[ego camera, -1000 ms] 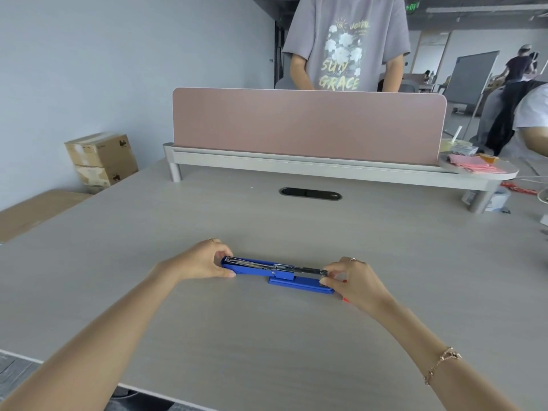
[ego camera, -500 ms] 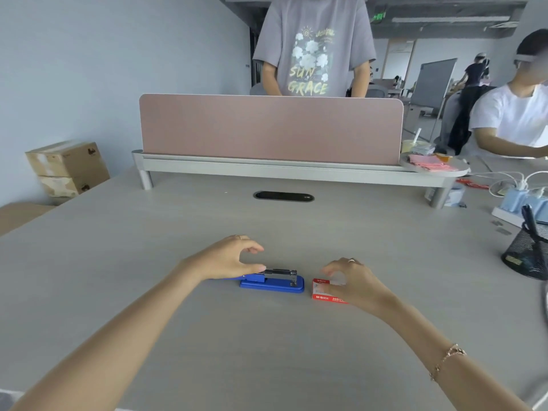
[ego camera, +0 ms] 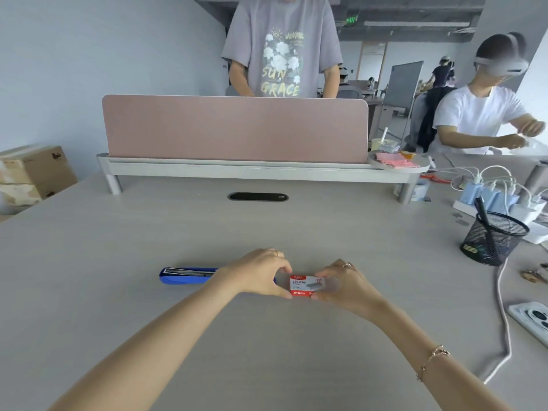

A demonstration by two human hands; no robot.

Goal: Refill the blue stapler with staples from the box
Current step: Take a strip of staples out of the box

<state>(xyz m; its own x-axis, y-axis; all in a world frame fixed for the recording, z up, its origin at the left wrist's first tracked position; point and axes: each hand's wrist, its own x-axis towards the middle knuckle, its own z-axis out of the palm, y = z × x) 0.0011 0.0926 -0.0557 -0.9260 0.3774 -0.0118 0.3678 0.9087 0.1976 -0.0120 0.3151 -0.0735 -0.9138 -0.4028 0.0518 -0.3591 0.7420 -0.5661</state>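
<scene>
Between both sets of fingers: red staple box (ego camera: 307,286), pinched at each end.
L hand (ego camera: 258,274), R hand (ego camera: 344,284) now off blue stapler (ego camera: 189,275), left open beside L fingers; box opening prob. next.

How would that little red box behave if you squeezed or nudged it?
The red box looks like thin printed card, so it would probably dent under a hard squeeze. It is flat-sided, so it should slide on the smooth desk, not roll. Both hands pinch it easily; likely light.
</scene>
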